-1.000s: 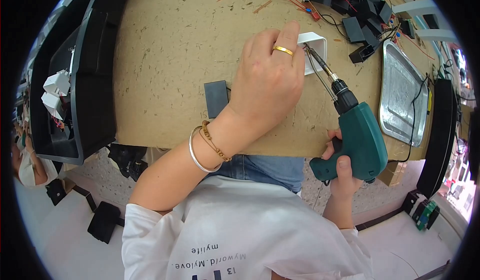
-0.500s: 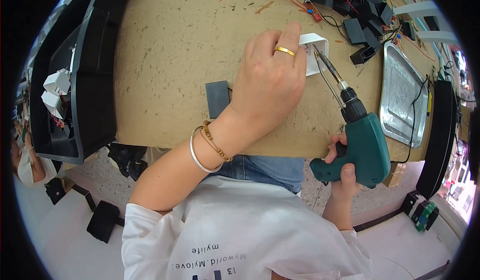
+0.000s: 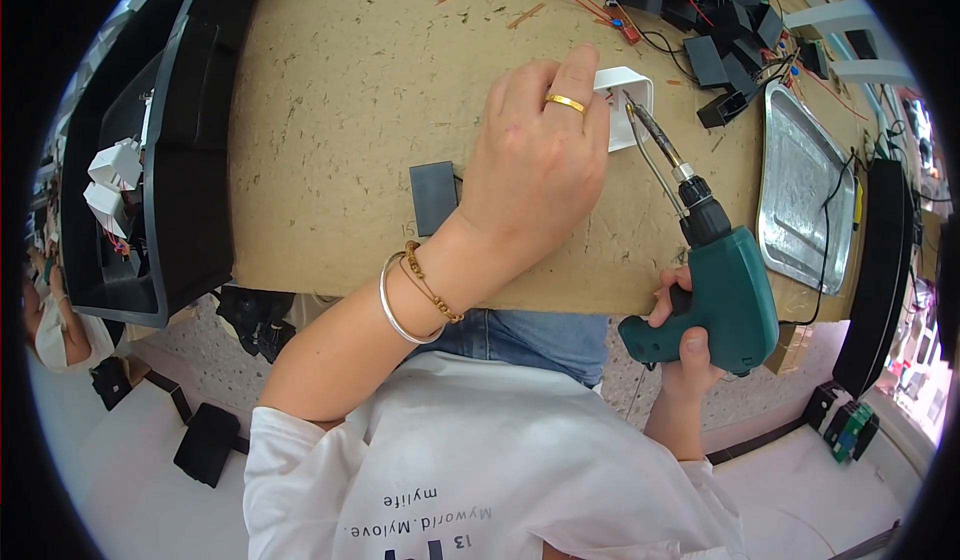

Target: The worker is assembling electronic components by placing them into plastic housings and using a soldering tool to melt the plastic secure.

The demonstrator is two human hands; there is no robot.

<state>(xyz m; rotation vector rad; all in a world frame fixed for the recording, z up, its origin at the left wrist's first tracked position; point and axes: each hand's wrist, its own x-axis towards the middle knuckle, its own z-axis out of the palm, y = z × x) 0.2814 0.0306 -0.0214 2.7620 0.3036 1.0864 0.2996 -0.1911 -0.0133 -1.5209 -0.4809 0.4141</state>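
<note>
My left hand point(image 3: 545, 150) is closed around a small white open-sided plastic housing point(image 3: 620, 132); its fingertips are hidden behind the back of the hand. In my right hand point(image 3: 693, 360) is a green pistol-grip soldering gun point(image 3: 735, 285), one finger at its trigger. Its hot tip and a thin curved feed tube reach into the housing's open side, where small reddish bits show. Whether the tip touches anything inside I cannot tell. Beside my left wrist lies a flat dark-grey rectangular box point(image 3: 434, 198) with a short black lead.
A black bin point(image 3: 190, 190) with white housings point(image 3: 115, 165) stands at the left edge. At the far right are heaped black boxes point(image 3: 708, 62) and red wires. Nearer lies a metal tray point(image 3: 808, 195), a black cable crossing it. Wood slivers dot the cardboard-covered table point(image 3: 340, 110).
Both hands, the housing and the soldering gun have shifted very slightly left. The grips stay the same, and the tip is still inside the housing.
</note>
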